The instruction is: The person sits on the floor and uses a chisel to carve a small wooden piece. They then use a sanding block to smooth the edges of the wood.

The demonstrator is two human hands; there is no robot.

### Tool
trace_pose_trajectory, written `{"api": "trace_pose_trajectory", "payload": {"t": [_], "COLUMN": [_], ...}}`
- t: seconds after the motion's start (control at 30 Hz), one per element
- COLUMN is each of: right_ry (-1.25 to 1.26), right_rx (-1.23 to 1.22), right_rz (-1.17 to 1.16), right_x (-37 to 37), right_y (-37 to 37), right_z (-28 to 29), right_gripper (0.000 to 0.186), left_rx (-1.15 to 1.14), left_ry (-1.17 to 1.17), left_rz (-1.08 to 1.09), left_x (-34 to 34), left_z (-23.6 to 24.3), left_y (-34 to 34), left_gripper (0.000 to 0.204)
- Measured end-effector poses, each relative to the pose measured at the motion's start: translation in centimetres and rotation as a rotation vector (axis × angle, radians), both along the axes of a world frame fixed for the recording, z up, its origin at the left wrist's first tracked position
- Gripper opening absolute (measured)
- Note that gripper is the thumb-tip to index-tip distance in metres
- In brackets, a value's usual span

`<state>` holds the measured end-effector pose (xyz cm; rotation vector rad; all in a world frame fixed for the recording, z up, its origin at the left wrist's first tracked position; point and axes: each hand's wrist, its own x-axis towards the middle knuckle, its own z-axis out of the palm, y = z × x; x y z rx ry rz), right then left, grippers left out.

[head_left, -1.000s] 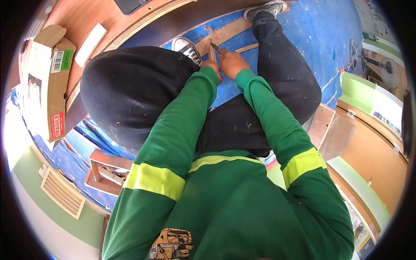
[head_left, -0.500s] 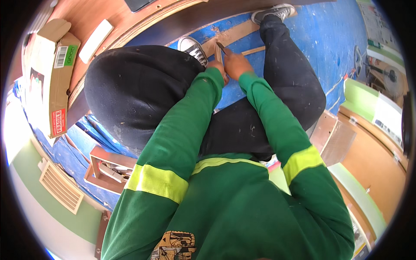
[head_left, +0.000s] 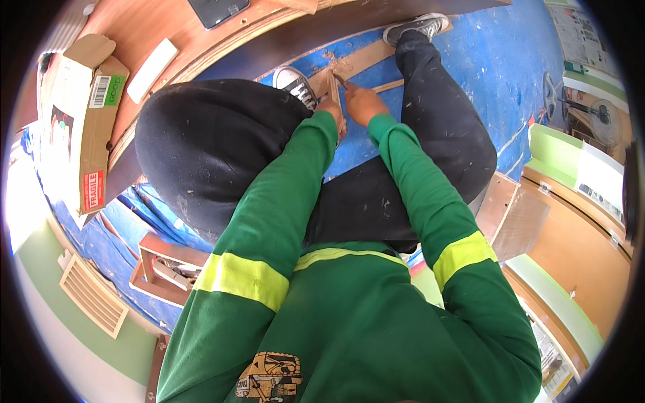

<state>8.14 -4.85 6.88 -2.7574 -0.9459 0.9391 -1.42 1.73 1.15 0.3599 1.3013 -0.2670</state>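
Observation:
My left hand (head_left: 330, 111) grips a narrow upright-angled wooden strip (head_left: 334, 90) between my legs, beside my left sneaker (head_left: 291, 82). My right hand (head_left: 365, 103) is closed on a slim dark-bladed tool (head_left: 341, 81), whose tip lies close to the strip's far end. Under that end is a flat wooden board (head_left: 365, 55) on the blue floor covering (head_left: 507, 54), with pale shavings (head_left: 342, 66) around it. A thinner wooden batten (head_left: 389, 84) lies just beyond my right hand.
A wooden platform (head_left: 114, 25) at upper left bears a cardboard box (head_left: 98, 158), a white block (head_left: 153, 69) and a phone (head_left: 213, 7). A wooden tray with tools (head_left: 149, 282) sits lower left. Standing fans (head_left: 601, 121) and wooden panels (head_left: 571, 248) are on the right.
Both hands stay on the strip and the tool with only slight movement. The whole view shifts a little, and more of the platform's top edge shows.

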Motion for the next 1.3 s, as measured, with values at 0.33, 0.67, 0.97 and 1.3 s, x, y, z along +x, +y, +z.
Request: {"api": "trace_pose_trajectory", "payload": {"t": [0.33, 0.67, 0.97, 1.3], "right_ry": [0.072, 0.064, 0.058, 0.112], "right_rx": [-0.05, 0.018, -0.021, -0.063], "right_rz": [-0.007, 0.009, -0.014, -0.051], "right_x": [-2.5, -0.8, -1.4, -0.9], "right_y": [-0.8, -0.1, -0.1, -0.1], "right_z": [3.4, 0.6, 1.9, -0.3], "right_gripper": [0.044, 0.043, 0.042, 0.04], "left_rx": [0.035, 0.088, 0.13, 0.033], "left_ry": [0.065, 0.066, 0.007, 0.046], "left_rz": [-0.087, -0.179, -0.174, -0.076], "left_x": [-0.6, -0.4, -0.6, -0.6], "left_z": [2.6, 1.5, 2.4, 1.6], "left_y": [0.6, 0.1, 0.5, 0.4], "left_gripper": [0.068, 0.078, 0.06, 0.061]}}
